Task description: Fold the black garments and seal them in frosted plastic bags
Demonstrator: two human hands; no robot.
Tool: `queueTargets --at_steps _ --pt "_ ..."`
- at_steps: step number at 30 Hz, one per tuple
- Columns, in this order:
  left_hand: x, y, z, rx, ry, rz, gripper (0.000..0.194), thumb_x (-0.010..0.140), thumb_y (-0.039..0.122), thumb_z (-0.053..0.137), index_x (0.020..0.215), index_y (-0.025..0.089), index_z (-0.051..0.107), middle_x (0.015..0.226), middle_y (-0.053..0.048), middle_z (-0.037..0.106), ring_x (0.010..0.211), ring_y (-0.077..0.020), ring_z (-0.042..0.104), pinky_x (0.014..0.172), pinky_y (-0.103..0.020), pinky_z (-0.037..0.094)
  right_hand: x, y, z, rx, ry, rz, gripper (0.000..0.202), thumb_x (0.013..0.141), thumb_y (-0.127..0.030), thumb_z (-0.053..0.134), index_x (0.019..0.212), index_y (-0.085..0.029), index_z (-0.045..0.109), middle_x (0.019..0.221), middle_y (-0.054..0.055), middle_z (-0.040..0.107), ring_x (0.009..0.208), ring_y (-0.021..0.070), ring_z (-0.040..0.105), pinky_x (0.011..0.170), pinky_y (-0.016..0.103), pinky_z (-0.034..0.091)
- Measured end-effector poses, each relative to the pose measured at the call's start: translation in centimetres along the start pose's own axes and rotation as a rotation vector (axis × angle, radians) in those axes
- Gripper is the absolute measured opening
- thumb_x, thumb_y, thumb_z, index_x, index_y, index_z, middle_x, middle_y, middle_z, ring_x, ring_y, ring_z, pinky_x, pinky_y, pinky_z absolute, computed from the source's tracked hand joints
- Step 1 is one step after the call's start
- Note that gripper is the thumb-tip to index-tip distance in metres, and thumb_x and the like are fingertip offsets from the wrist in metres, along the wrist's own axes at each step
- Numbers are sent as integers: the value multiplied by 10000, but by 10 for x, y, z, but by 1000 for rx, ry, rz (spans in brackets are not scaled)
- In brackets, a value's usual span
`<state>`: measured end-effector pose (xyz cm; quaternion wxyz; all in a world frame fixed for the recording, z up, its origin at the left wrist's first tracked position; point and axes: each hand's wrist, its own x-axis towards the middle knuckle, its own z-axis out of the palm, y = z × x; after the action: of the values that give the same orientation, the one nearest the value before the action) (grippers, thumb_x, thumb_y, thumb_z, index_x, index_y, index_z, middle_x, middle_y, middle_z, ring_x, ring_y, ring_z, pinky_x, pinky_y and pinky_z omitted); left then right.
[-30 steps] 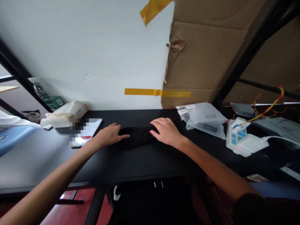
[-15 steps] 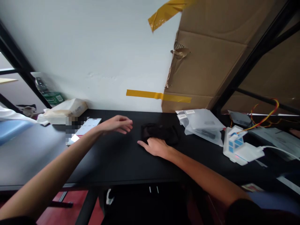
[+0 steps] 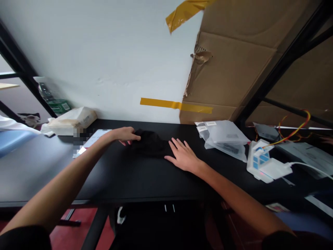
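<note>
A crumpled piece of black cloth lies on the black table, dark against dark, so its outline is hard to follow. My left hand is closed on the cloth's left end, thumb on top and fingers curled beneath. To the right of the cloth, my right hand rests palm down with its fingers spread. Its fingertips are close to the cloth's right end; whether they touch it I cannot tell.
A phone lies behind my left forearm, near a pack of tissues and a green-labelled bottle. At right are clear plastic bags and a white power strip with cables. A wall and cardboard stand behind.
My left hand has taken hold of the cloth, which now lies further left. My right hand has come off it, shifted slightly right and spread its fingers.
</note>
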<state>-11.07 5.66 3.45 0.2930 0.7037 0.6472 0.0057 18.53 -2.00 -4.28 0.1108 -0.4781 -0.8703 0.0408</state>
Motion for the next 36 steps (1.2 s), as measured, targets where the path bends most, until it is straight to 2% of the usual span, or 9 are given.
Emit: queueTargets --at_steps 5,8,11,14,18,23,27,33,36 --pt "-17 54 0 248 305 214 429 797 604 663 755 177 652 699 -81 676 738 -261 689 692 -341 521 4 4 9 84 -12 -41 794 1015 -584 475 1583 -44 349 1642 271 318 1532 397 304 1231 554 294" --pt "-30 80 36 158 330 603 513 899 636 578 1138 186 641 1032 -109 737 920 -274 708 811 -366 537 9 3 10 158 36 -84 699 1005 -525 538 1552 -104 426 1571 234 461 1470 379 422 1188 531 379" --pt "-33 81 80 183 364 799 591 927 551 603 1375 180 499 1397 -185 612 1255 -322 617 1015 -425 506 8 10 5 242 59 -129 660 985 -486 588 1554 -189 435 1554 171 506 1416 353 495 1136 502 449" --pt "-24 68 108 267 400 804 493 975 390 541 1414 180 459 1463 -195 561 1348 -334 555 1100 -481 462 0 24 -9 254 15 -153 774 921 -546 664 1557 -171 431 1564 181 492 1431 371 473 1164 518 417" --pt "-12 56 115 166 424 751 426 997 272 417 1411 191 469 1393 -160 611 1246 -300 631 1047 -458 515 -16 46 -27 297 10 -103 661 923 -527 676 1476 -193 539 1494 163 571 1381 340 536 1148 491 439" --pt "-18 70 117 -136 416 724 561 974 444 548 1464 193 438 1434 -149 596 1298 -295 597 1103 -454 484 -15 40 -28 249 112 -73 458 960 -387 652 1357 -161 619 1367 167 638 1285 316 604 1114 476 467" --pt "-21 79 122 -330 573 680 738 895 558 657 1490 182 437 1501 -160 551 1374 -312 542 1160 -468 434 8 15 -28 334 134 -219 403 989 -270 552 1366 -134 596 1371 167 629 1284 281 605 1107 423 480" --pt "-17 46 102 -400 746 569 465 1002 359 448 1421 172 524 1371 -118 664 1268 -265 635 1120 -440 487 18 2 -9 279 21 -239 756 924 -471 671 1538 -101 431 1613 221 404 1499 368 382 1238 536 317" --pt "-18 34 91 -200 794 665 489 966 269 467 1446 187 509 1430 -117 622 1325 -264 595 1158 -456 459 12 16 3 325 -29 -140 887 925 -599 628 1601 -105 333 1653 237 312 1537 395 295 1256 583 254"
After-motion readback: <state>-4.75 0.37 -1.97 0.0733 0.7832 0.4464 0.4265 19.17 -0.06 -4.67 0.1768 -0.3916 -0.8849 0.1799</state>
